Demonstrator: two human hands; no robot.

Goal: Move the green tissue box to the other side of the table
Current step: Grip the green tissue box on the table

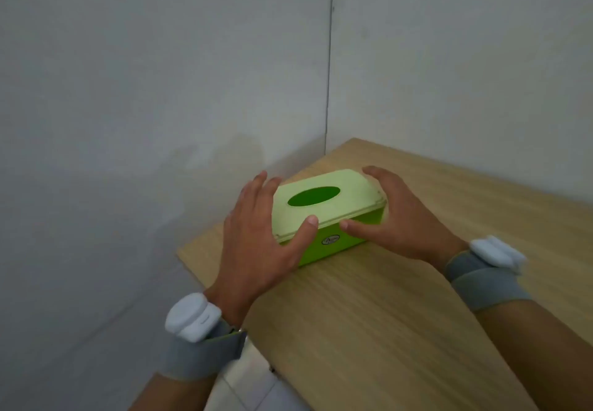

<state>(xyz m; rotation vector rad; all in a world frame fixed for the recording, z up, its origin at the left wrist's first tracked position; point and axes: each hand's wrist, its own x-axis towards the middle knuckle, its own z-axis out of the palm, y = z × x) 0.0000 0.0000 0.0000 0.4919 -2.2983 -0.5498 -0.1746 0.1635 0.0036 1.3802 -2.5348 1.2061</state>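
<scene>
— What can't you see well?

— The left end of the green tissue box (324,208) is hidden behind the left hand (256,237). The right end is partly covered by the right hand (401,221). There is a small round label on the front side, but the words on it are too blurry to read. Both forearms are cut off at the bottom of the picture.

— How many things are there?

— One box, with one dark green oval hole in its lid. Two hands. Two grey wrist bands (205,356), one on each arm, and each band has one white lump (192,316) on it.

— Where is the box?

— It sits on the wooden surface (369,330), near the far left corner, close to the left edge. That corner is tucked in where two grey walls (128,89) meet.

— What is each grip doing?

— Both hands are spread wide, one at each end of the box. The left thumb lies on the lid's front edge. The right thumb touches the front side. I cannot tell if they are squeezing hard.

— Anything in the way?

— Only the hands cover the box.
</scene>
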